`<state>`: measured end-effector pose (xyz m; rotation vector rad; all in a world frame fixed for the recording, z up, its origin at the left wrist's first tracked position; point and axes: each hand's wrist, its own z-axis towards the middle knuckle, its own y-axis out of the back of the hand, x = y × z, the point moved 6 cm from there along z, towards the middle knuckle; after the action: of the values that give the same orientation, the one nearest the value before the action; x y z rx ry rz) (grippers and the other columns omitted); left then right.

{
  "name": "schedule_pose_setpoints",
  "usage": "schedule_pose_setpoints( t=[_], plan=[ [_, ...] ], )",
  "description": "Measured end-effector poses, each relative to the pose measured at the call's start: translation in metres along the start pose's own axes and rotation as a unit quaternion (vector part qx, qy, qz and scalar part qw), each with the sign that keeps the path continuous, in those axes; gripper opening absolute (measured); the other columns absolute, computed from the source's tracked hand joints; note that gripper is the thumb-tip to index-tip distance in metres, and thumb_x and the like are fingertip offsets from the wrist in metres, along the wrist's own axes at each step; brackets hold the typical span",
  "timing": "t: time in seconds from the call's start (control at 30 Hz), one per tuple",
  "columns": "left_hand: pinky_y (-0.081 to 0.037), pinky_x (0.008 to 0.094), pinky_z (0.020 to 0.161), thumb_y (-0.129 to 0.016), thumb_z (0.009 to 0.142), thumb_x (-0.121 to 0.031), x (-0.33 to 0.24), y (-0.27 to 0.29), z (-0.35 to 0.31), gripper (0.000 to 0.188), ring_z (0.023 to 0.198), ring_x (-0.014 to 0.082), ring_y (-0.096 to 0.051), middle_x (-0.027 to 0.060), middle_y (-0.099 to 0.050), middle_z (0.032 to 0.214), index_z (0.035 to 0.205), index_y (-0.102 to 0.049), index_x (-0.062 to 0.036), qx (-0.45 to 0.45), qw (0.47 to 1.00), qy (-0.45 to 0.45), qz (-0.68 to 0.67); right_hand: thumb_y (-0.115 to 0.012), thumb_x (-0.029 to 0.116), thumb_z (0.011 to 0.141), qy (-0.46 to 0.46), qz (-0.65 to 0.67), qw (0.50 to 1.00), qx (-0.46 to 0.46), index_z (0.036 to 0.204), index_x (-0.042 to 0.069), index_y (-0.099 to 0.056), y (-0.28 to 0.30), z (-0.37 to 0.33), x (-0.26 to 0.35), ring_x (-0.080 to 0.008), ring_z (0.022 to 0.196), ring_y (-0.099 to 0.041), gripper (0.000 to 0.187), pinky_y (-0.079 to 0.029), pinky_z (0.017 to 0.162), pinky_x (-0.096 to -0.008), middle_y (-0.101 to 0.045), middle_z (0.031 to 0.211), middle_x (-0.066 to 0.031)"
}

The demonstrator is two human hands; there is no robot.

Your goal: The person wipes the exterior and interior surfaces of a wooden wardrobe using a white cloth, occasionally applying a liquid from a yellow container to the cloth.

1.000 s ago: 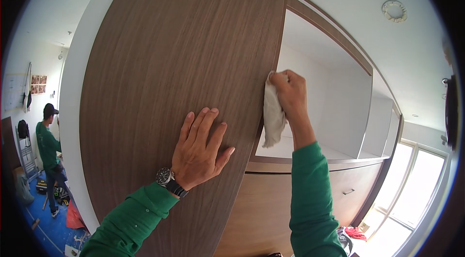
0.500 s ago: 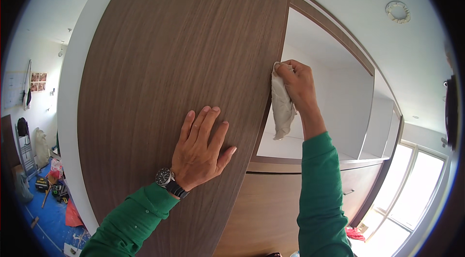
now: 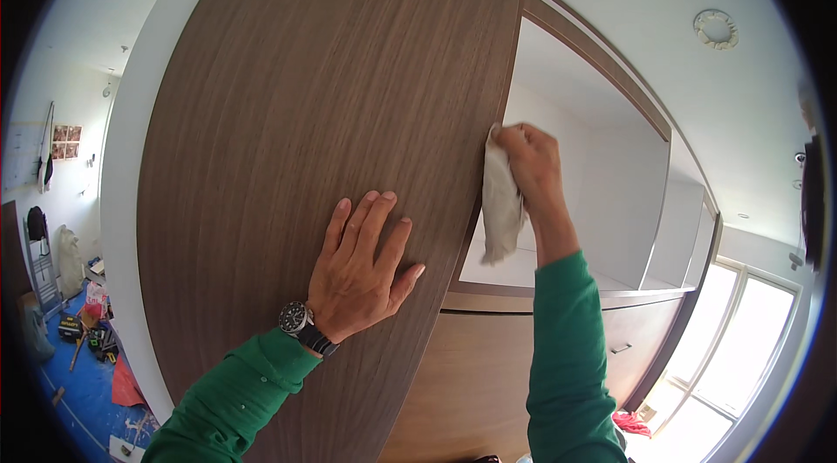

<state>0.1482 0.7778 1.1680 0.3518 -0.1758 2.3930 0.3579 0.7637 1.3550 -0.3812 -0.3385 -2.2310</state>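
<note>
Head view: our left hand [image 3: 359, 278] lies open and flat on the brown door [image 3: 305, 114]. Our right hand [image 3: 535, 162], nearer the door's edge, pinches a pale cloth [image 3: 501, 206] hanging below, long axis roughly upright along that edge. White cupboard [image 3: 615, 193] beyond.

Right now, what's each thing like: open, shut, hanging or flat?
Cream fabric cloth: hanging limp.
Tall brown wood-grain panel: upright.
White-walled cabinet compartment: open.
Brown wooden front with small handle: looks shut.
Left hand: flat on panel.
Right hand: closed on cloth.
</note>
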Motion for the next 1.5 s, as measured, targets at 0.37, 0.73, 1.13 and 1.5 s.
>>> schedule_pose_setpoints(
  t=[0.37, 0.73, 1.13, 1.5],
  plan=[
    [-0.03, 0.0588, 0.118, -0.072, 0.091, -0.042, 0.001, 0.001, -0.001, 0.058, 0.138, 0.0414, -0.046, 0.0242, -0.043, 0.151, 0.132, -0.056, -0.0049, -0.002, 1.0, 0.004, 0.002, -0.071, 0.023, 0.087, -0.072, 0.093, 0.993, 0.022, 0.08, 0.0, -0.067, -0.005, -0.001, 0.004, -0.0115, 0.062, -0.057, 0.025, -0.046, 0.058, -0.0288, -0.062, 0.07, -0.0033],
    [-0.031, 0.0591, 0.117, -0.073, 0.091, -0.042, 0.001, 0.001, -0.001, 0.059, 0.139, 0.0412, -0.046, 0.0242, -0.043, 0.15, 0.133, -0.055, -0.005, 0.0, 1.0, 0.005, 0.0, -0.073, 0.019, 0.087, -0.107, 0.134, 0.985, 0.021, 0.083, 0.0, -0.068, -0.009, -0.022, -0.01, -0.0118, 0.063, -0.057, 0.02, -0.046, 0.059, -0.0277, -0.064, 0.075, -0.0035],
    [-0.032, 0.0605, 0.116, -0.074, 0.089, -0.041, 0.001, 0.0, 0.0, 0.06, 0.138, 0.0426, -0.046, 0.0241, -0.042, 0.151, 0.133, -0.055, -0.0048, -0.006, 1.0, 0.002, -0.005, -0.073, 0.021, 0.086, -0.09, 0.122, 0.988, -0.005, 0.078, 0.0, -0.067, -0.007, -0.012, -0.004, -0.0127, 0.062, -0.055, 0.023, -0.045, 0.058, -0.0302, -0.061, 0.072, -0.0037],
    [-0.032, 0.0597, 0.116, -0.074, 0.09, -0.041, 0.0, 0.0, 0.001, 0.059, 0.138, 0.0418, -0.046, 0.0236, -0.042, 0.151, 0.133, -0.055, -0.0049, -0.002, 1.0, 0.006, -0.004, -0.072, 0.02, 0.085, -0.088, 0.108, 0.99, -0.005, 0.079, -0.002, -0.066, -0.005, -0.01, 0.0, -0.0131, 0.064, -0.056, 0.023, -0.047, 0.059, -0.0304, -0.061, 0.072, -0.0048]
  ],
)
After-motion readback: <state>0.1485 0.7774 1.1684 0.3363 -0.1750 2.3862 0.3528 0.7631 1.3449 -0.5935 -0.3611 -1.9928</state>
